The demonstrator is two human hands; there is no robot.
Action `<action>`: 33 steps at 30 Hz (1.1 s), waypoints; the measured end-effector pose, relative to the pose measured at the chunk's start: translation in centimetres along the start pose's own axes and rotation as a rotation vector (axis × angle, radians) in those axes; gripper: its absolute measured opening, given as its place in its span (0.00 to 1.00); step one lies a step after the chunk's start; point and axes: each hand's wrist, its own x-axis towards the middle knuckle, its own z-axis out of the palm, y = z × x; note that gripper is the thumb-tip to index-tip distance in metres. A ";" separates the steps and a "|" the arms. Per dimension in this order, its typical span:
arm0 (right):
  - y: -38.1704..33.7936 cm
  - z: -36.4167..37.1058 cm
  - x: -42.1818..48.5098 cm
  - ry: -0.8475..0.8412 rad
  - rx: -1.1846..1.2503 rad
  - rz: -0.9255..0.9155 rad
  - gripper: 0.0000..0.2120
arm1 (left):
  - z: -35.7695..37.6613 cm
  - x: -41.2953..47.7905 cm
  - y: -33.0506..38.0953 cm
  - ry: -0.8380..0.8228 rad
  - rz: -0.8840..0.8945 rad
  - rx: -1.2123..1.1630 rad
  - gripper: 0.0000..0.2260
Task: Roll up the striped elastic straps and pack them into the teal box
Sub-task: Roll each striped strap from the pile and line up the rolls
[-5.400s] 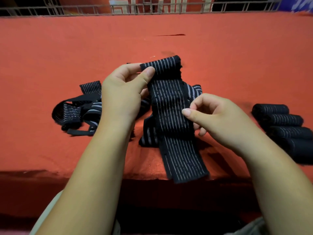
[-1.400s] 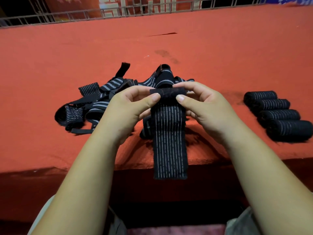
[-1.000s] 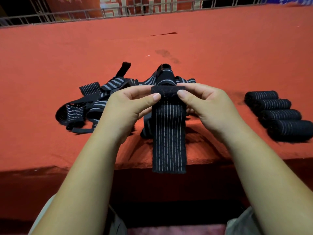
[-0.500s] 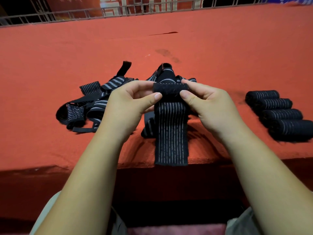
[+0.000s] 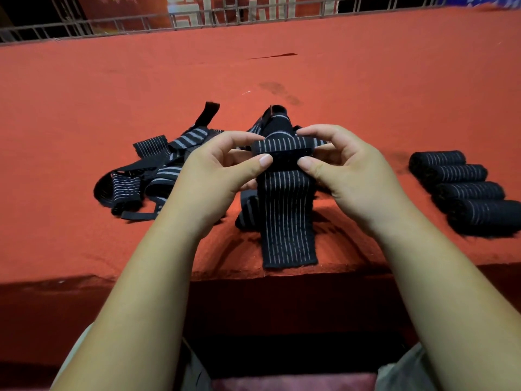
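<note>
Change: we've wound our striped strap [image 5: 286, 221] further; its tail now ends at the near edge of the red table [image 5: 366, 94].
Loose straps [image 5: 158, 176]: heaped mid-table, left.
Rolled straps [image 5: 465, 190]: four, on the table's right side.
Hands: our left hand [image 5: 214, 179] and right hand [image 5: 355, 176] pinch the roll above the table.

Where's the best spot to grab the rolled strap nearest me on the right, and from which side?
Take the nearest roll round its middle, probably from above and the near side. It lies sideways with its near long side free, while its far side lies against the next roll. Closing round the middle should also keep it wound.
</note>
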 end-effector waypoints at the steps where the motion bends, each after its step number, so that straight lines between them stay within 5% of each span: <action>1: 0.0 0.0 0.0 -0.008 0.000 0.001 0.18 | 0.0 0.0 0.0 0.007 0.008 0.001 0.12; 21: -0.4 0.0 -0.1 0.000 0.069 0.054 0.13 | -0.1 0.3 -0.2 0.000 -0.001 -0.139 0.10; 33: 0.1 0.3 -0.2 0.073 0.105 0.061 0.12 | 0.9 0.2 -0.3 0.171 -0.054 -0.140 0.13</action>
